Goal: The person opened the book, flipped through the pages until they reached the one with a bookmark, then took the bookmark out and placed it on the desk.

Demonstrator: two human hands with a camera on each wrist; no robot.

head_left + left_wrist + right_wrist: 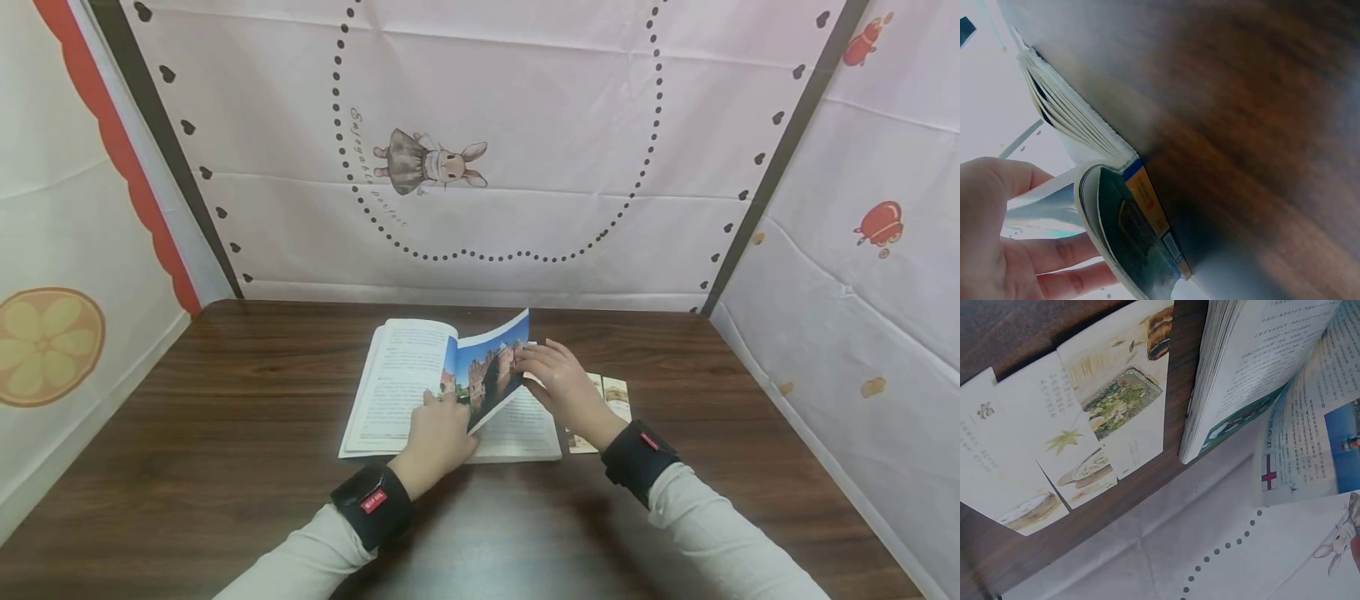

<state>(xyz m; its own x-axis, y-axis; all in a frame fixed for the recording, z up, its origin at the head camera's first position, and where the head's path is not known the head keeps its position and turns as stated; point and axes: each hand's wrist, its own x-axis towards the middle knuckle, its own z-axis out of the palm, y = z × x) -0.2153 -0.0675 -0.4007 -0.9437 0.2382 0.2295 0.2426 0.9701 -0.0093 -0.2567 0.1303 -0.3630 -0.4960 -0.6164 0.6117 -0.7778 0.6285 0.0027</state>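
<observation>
An open book (386, 392) lies on the table, and one leaf with a colour photo (487, 371) stands raised from it. My right hand (562, 383) pinches this leaf by its right edge; the thumb is mostly hidden behind it. Text and a small flag show on the leaf's other side (1297, 437) in the right wrist view. My left hand (438, 429) rests on the book near the lower end of the gutter. In the left wrist view its thumb and fingers (1063, 253) lie spread on either side of the inner pages, fairly straight.
Illustrated paper cards (617, 396) with food drawings lie partly overlapping just right of the book, below my right forearm; they are plainer in the right wrist view (1041, 437). The dark wooden table (247, 433) is bounded by printed cloth walls (525, 225) behind and at both sides.
</observation>
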